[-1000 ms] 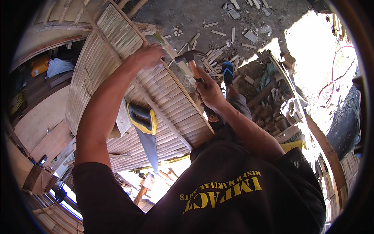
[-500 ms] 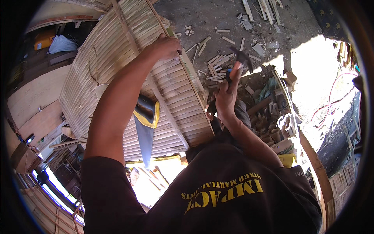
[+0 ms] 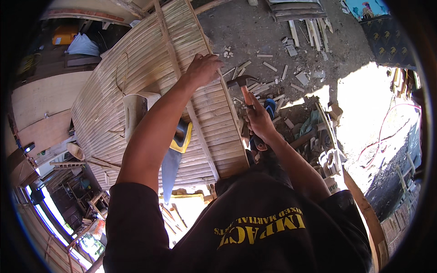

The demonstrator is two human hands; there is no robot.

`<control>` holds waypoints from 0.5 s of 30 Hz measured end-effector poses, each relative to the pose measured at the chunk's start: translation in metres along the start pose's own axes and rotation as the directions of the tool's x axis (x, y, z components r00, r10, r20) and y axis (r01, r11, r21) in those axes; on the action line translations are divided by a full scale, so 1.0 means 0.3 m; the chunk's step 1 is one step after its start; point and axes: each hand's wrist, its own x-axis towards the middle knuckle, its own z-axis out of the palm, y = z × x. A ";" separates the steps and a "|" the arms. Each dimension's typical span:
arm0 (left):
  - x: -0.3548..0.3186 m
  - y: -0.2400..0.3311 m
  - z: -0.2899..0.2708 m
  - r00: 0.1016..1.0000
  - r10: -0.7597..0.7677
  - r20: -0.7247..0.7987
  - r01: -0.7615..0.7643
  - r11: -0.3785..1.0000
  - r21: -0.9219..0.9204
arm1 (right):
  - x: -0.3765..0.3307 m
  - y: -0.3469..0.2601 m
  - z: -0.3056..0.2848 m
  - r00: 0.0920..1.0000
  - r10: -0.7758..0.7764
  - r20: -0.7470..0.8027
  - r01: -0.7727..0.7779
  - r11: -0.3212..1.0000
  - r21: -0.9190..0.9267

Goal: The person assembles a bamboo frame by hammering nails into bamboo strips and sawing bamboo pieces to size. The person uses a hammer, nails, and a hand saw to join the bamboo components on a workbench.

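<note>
My right hand point(image 3: 260, 122) is closed round the handle of a claw hammer point(image 3: 246, 93), whose dark head is beside the long edge of a slatted bamboo panel point(image 3: 214, 120). At that same edge, my left hand point(image 3: 205, 70) has its fingers drawn together; what they hold, if anything, is too small to make out. Under my left forearm a handsaw point(image 3: 170, 168) with a black and yellow handle lies on the slats. A pale cut-open plastic container point(image 3: 132, 113) sits beside it, partly covered by the forearm.
A wooden batten point(image 3: 196, 125) runs lengthwise over the panel. Short wood offcuts point(image 3: 268, 67) litter the ground past the edge, with longer strips point(image 3: 314, 34) farther off. Wood pieces and a greenish sheet point(image 3: 308, 125) lie at my right. An orange container point(image 3: 65, 35) and a white bag point(image 3: 83, 45) stand far left.
The hammer has swung down and left from a raised position to the panel's edge, near my left hand. My left hand stays at the edge. The whole view has shifted slightly.
</note>
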 end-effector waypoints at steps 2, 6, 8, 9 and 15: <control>-0.173 0.039 0.041 0.930 -0.228 -0.288 0.102 0.913 -0.395 | -0.022 -0.038 0.012 0.996 -0.032 -0.078 0.032 1.000 -0.002; -0.604 -0.016 0.123 0.565 -0.583 -0.584 0.189 0.780 -0.596 | -0.114 -0.203 0.039 0.985 -0.035 0.167 0.021 0.996 0.085; -0.787 -0.092 0.150 0.392 -0.672 -0.628 0.292 0.738 -0.608 | -0.153 -0.272 0.095 0.971 -0.027 0.238 0.041 0.998 -0.055; -0.863 -0.125 0.170 0.304 -0.709 -0.636 0.299 0.705 -0.643 | -0.171 -0.298 0.128 0.958 -0.050 0.281 0.074 0.995 -0.073; -0.960 -0.299 0.348 0.651 -0.758 -0.049 0.713 0.632 -0.303 | -0.251 -0.370 0.265 0.910 -0.063 0.409 0.155 0.968 -0.195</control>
